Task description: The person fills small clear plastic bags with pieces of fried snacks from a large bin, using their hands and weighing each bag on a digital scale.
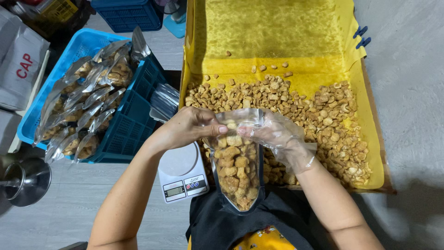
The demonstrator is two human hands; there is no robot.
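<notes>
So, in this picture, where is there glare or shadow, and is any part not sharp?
Head view: soft, even light overall; glare on the clear pouch and on the filled bags in the blue basket; a dim shadow falls on the grey floor at the lower right; the right hand, in a thin plastic glove, looks slightly blurred; the left hand looks sharper.

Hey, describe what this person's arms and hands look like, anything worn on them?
The left hand is bare, with short plain nails and no rings, watch or bracelet showing. The right hand wears a loose, clear, crinkled plastic glove that ends at the wrist. Both forearms are uncovered, with no sleeves in view.
</notes>
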